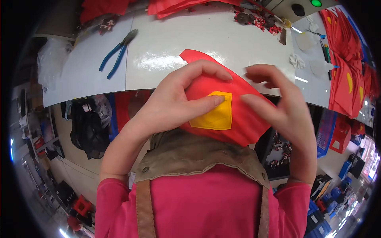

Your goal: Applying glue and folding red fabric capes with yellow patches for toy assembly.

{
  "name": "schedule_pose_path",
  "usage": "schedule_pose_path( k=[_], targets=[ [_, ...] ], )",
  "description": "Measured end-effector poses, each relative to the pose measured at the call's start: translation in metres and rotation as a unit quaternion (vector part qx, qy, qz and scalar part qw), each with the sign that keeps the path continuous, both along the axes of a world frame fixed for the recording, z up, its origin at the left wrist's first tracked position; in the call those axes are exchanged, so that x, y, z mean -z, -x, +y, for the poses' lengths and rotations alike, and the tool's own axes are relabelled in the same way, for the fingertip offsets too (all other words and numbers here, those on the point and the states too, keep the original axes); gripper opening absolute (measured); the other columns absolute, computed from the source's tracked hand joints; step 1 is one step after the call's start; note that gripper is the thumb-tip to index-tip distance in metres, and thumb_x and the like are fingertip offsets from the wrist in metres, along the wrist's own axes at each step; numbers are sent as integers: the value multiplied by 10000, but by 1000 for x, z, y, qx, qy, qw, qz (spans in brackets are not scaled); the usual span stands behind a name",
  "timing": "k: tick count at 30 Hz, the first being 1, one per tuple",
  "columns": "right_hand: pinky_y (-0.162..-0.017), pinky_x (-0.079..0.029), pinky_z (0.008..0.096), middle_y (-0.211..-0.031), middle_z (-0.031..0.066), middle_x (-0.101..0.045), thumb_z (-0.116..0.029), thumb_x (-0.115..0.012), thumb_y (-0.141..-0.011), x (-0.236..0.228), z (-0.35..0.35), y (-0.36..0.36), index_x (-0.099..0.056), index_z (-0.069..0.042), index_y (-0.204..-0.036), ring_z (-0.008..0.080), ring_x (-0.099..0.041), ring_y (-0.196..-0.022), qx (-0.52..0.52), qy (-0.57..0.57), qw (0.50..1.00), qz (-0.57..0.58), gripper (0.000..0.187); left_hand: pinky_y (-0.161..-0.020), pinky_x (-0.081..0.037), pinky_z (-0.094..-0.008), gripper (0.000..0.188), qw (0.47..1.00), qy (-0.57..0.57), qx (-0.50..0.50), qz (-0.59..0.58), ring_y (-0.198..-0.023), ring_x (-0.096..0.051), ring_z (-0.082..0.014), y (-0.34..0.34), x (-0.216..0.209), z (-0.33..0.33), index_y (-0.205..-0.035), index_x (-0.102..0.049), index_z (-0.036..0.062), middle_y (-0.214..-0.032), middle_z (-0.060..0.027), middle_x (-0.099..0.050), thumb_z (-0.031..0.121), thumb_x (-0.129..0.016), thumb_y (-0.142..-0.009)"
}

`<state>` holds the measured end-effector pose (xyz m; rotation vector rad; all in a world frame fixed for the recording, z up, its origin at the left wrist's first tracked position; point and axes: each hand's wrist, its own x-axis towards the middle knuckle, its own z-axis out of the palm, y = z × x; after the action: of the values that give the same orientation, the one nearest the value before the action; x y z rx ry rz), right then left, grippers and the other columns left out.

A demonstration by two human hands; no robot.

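Note:
A piece of red fabric (pixel 249 113) with a stitched yellow patch (pixel 218 118) is held in front of me, between the table's near edge and my brown apron. My left hand (pixel 172 95) grips it from the left. The left thumb lies on the yellow patch, and the fingers curl over the red part above. At the fabric's right edge, my right hand (pixel 283 95) has its thumb and fingers apart. Its thumb tip is close to the fabric; whether it touches I cannot tell.
Blue-handled pliers (pixel 119 53) lie on the white table (pixel 158 35) at the left. Red and dark scraps (pixel 260 22) are scattered at the back, beside a machine with a green light (pixel 316 3). Red pieces (pixel 345 67) hang at the right, near white bottles (pixel 320 68).

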<state>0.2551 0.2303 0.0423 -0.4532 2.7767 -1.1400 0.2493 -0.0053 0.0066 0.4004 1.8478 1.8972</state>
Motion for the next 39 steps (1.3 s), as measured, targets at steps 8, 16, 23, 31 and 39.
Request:
schedule_pose_path(
  k=[8, 16, 23, 31, 39],
  targets=[
    [-762, -489, 308, -886, 129, -633, -237, -681, -849, 17, -10, 6, -562, 16, -1033, 192, -606, -809, -61, 153, 961, -221, 335, -987, -442, -285, 288, 1000, 12, 27, 0, -1102, -552, -132, 0, -7, -3, -1127, -572, 21, -1139, -50, -587, 43, -679, -860],
    [-732, -486, 302, -865, 114, -616, -253, -670, -851, 14, -11, 6, -554, 11, -1007, 169, -587, -782, -60, 121, 960, -246, 328, -986, -448, -285, 304, 998, 51, 17, 15, -1095, -560, -131, -3, -10, -2, -1147, -559, 24, -1143, -48, -585, 29, -668, -863],
    [-731, -481, 299, -859, 101, -613, -249, -672, -843, 12, -11, 4, -559, 14, -1000, 159, -577, -779, -59, 126, 959, -248, 327, -974, -456, -286, 301, 997, 54, 31, 41, -1089, -567, -135, -3, -10, -4, -1140, -559, 31, -1125, -45, -584, 29, -664, -857],
    [-762, -433, 211, -890, -14, -567, -160, -694, -855, 5, -10, 12, -574, -2, -1008, 49, -490, -840, -73, 116, 945, -296, 251, -948, -463, -276, 266, 999, 38, 29, 9, -1048, -577, -125, -2, -14, -1, -1097, -576, 36, -1096, -33, -588, 35, -677, -851],
    [-749, -431, 210, -875, -16, -563, -153, -689, -856, 7, -9, 9, -577, -4, -984, 44, -484, -823, -71, 140, 946, -285, 226, -938, -460, -269, 252, 999, 26, 38, 18, -1029, -570, -112, 0, -12, 2, -1076, -574, 41, -1068, -24, -581, 23, -675, -846]
  ],
)
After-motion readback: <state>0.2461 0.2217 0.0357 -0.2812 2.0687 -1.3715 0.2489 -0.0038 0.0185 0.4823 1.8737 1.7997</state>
